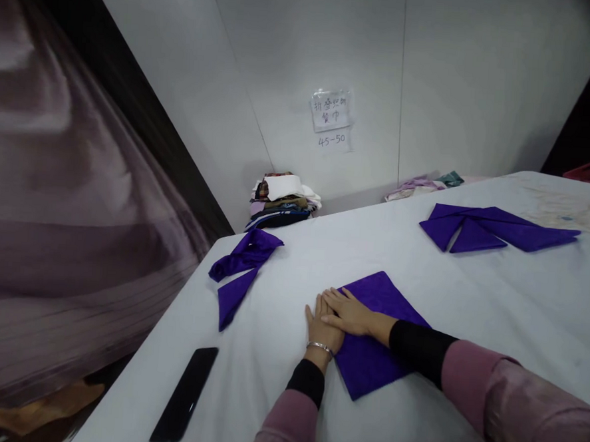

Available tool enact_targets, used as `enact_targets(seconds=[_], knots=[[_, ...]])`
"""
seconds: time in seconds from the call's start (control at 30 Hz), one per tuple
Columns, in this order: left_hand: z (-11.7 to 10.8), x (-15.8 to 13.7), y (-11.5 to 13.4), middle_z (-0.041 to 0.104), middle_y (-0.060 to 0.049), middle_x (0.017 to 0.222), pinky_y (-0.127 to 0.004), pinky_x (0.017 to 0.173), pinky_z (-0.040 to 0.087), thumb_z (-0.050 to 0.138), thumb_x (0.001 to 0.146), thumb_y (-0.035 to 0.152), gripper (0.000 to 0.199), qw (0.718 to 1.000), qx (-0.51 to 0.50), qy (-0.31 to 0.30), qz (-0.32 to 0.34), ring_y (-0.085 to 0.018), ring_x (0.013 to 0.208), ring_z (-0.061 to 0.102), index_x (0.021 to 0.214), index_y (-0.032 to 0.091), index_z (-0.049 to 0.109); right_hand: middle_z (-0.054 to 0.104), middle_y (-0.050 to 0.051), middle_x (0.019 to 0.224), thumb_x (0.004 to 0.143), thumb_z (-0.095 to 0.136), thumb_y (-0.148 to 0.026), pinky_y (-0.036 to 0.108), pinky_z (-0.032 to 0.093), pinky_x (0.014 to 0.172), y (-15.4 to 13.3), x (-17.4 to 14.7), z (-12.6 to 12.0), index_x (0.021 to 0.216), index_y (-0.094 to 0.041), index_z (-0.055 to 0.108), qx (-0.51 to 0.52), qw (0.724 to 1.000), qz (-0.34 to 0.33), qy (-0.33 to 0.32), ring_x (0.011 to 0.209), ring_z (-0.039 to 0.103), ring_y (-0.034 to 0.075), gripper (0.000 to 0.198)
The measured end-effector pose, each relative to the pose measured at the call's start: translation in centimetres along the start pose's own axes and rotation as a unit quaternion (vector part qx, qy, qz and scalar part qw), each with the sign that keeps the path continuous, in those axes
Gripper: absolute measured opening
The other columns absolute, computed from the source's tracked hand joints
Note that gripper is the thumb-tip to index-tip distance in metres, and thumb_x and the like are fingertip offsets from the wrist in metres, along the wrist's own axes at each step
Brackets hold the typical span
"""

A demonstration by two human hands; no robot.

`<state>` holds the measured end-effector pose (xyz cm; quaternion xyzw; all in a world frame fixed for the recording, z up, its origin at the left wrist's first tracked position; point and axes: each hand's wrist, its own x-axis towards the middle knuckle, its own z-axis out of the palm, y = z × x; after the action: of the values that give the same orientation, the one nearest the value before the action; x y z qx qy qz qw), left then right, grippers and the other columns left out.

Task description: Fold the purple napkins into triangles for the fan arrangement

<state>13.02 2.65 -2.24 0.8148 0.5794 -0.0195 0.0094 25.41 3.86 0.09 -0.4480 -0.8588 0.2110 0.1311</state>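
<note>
A purple cloth napkin (373, 369), folded into a flat square, lies turned like a diamond on the white-covered table (275, 386). At its left corner my left hand (322, 328) rests flat with the fingers stretched out, a bracelet at the wrist. My right hand (353, 314) lies over the napkin and partly across the left hand, its fingers extended. The hands hide that corner of the cloth. Neither hand grips anything.
Folded purple napkins lie at the left edge (244, 271) and at the far right (484, 227). A black phone (184, 395) sits front left. Behind the table are a pile of folded clothes (282, 200) and more cloth (420, 186). A curtain (76, 201) hangs left.
</note>
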Motion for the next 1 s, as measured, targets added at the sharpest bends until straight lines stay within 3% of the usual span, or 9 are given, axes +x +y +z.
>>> enact_targets(seconds=[0.2,0.57,0.77,0.83,1.0], knots=[[-0.3,-0.1,0.4,0.023,-0.007,0.152,-0.055,0.112,0.013,0.026,0.09,0.041,0.062,0.999,-0.025,0.017,-0.031,-0.026,0.141,0.013,0.145,0.014,0.025,0.03,0.015,0.149,0.09,0.019,-0.064,0.047,0.01,0.111,3.2,-0.9,-0.5,0.144,-0.013,0.03,-0.029,0.999,0.026,0.014,0.139,0.019,0.025,0.075],[-0.7,-0.3,0.5,0.023,-0.007,0.152,-0.058,0.111,0.014,0.021,0.091,0.048,0.064,0.999,-0.027,0.019,-0.033,-0.026,0.141,0.014,0.144,0.014,0.029,0.033,0.013,0.147,0.089,0.018,-0.063,0.052,0.018,0.109,11.5,-4.6,-3.0,0.14,-0.016,0.039,-0.154,0.976,0.134,0.07,0.136,0.026,0.027,0.072],[-0.9,-0.2,0.6,0.021,-0.006,0.153,-0.057,0.111,0.013,0.022,0.09,0.049,0.064,0.999,-0.033,0.011,-0.038,-0.026,0.141,0.012,0.144,0.015,0.028,0.034,0.02,0.145,0.086,0.017,-0.067,0.056,0.013,0.109,11.9,-4.9,-4.1,0.139,-0.008,0.038,-0.201,0.951,0.22,0.081,0.136,0.024,0.032,0.083],[-1.0,-0.2,0.6,0.021,-0.007,0.153,-0.057,0.111,0.013,0.021,0.09,0.049,0.064,0.999,-0.029,0.01,-0.038,-0.026,0.141,0.012,0.144,0.015,0.027,0.031,0.02,0.147,0.086,0.017,-0.068,0.054,0.012,0.11,10.3,-4.5,-3.6,0.141,-0.008,0.035,-0.197,0.958,0.183,0.099,0.138,0.021,0.031,0.084],[-1.1,-0.2,0.4,0.02,-0.008,0.153,-0.057,0.111,0.014,0.021,0.091,0.046,0.063,0.999,-0.018,0.002,-0.028,-0.025,0.141,0.012,0.144,0.014,0.026,0.035,0.016,0.146,0.087,0.018,-0.068,0.048,0.014,0.111,4.7,-2.7,-0.7,0.141,-0.012,0.037,-0.141,0.987,0.001,0.071,0.138,0.022,0.027,0.08]])
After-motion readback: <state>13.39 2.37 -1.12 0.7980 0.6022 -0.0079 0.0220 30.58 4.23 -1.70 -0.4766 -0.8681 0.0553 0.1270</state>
